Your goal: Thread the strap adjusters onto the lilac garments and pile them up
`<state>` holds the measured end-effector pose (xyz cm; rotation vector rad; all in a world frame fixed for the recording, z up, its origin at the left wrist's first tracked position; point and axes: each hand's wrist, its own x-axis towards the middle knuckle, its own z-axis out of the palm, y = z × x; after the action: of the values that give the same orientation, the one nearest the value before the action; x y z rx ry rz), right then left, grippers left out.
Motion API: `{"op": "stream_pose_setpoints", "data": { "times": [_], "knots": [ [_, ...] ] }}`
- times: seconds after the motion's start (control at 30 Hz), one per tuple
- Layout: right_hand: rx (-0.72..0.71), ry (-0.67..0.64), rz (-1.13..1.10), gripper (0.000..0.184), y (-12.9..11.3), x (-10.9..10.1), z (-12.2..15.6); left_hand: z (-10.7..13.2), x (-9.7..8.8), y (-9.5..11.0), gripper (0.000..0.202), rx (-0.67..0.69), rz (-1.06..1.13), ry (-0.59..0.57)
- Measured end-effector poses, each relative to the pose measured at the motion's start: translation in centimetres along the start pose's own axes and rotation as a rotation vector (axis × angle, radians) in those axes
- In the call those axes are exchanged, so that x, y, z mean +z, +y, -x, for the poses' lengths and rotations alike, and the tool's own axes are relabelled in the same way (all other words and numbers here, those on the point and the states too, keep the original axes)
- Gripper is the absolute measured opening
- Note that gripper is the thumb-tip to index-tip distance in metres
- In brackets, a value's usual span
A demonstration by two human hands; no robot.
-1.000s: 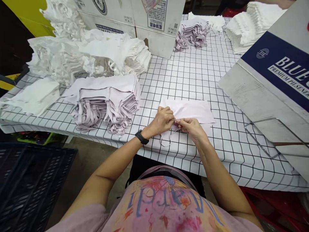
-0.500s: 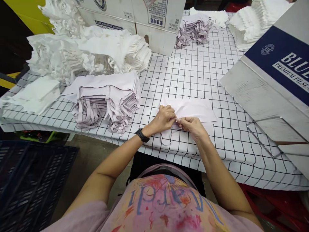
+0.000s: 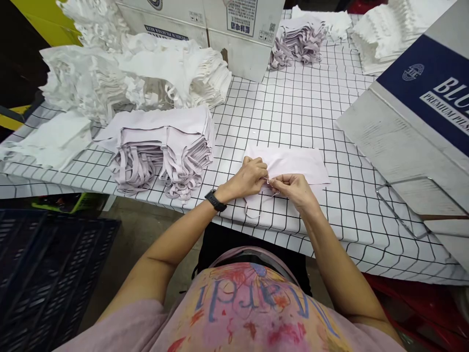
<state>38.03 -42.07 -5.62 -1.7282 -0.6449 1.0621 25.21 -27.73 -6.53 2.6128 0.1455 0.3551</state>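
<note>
Both hands are closed in fingertip pinches, almost touching: the left hand nips a thin strap, and the right hand grips a tiny pale clip beside it; the finer threading is too small to tell. The strap droops in a soft loop below the left hand. The cloth it goes with is pale pink, smooth and thin, lying flat on the table just beyond the fingers, lightly puckered near them. A black watch circles the left wrist.

To the left sits a lilac stack, its layers neatly edged, with ribbon-like straps spilling from the front in curled bunches. Behind it heaps a white stack, crumpled and ruffled. A second lilac bundle lies at the far side, near white frilled layers.

The table wears a white cover with a black grid, rippled towards its near edge. A scuffed carton stands at the back; another carton, banded navy, leans at right. Dark slatted crates fill the lower left.
</note>
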Motion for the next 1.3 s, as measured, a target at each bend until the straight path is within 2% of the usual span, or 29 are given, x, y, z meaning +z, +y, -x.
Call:
{"op": "stream_pose_setpoints", "data": {
  "times": [0.1,0.33,0.67,0.77,0.97,1.13,1.2,1.3],
  "knots": [
    [0.010,0.009,-0.007,0.026,-0.2,-0.1,-0.1,0.0,0.0,-0.1,0.020,-0.001,0.015,0.003],
    [0.143,-0.028,-0.125,0.021,-0.2,-0.3,-1.0,0.2,0.0,-0.1,0.025,0.075,-0.013,0.059],
    [0.248,0.048,-0.285,0.022,0.0,0.1,-1.5,0.6,0.6,-0.4,0.025,0.137,-0.094,0.182],
    [0.245,0.100,-0.312,0.023,0.1,0.6,-1.2,0.6,0.7,-0.3,0.025,0.136,-0.113,0.193],
    [0.187,0.228,-0.404,0.012,0.1,1.8,-0.8,0.8,0.9,0.2,0.024,0.112,-0.114,0.210],
    [0.168,0.314,-0.493,0.018,-0.2,2.6,-0.1,1.2,1.3,0.7,0.022,0.089,-0.193,0.254],
    [0.161,0.306,-0.531,0.020,-0.3,2.9,0.7,1.4,1.3,0.8,0.021,0.072,-0.236,0.268],
    [0.137,0.223,-0.491,0.025,0.1,3.1,2.5,1.7,1.1,0.8,0.022,0.054,-0.282,0.292]
  ]
}}
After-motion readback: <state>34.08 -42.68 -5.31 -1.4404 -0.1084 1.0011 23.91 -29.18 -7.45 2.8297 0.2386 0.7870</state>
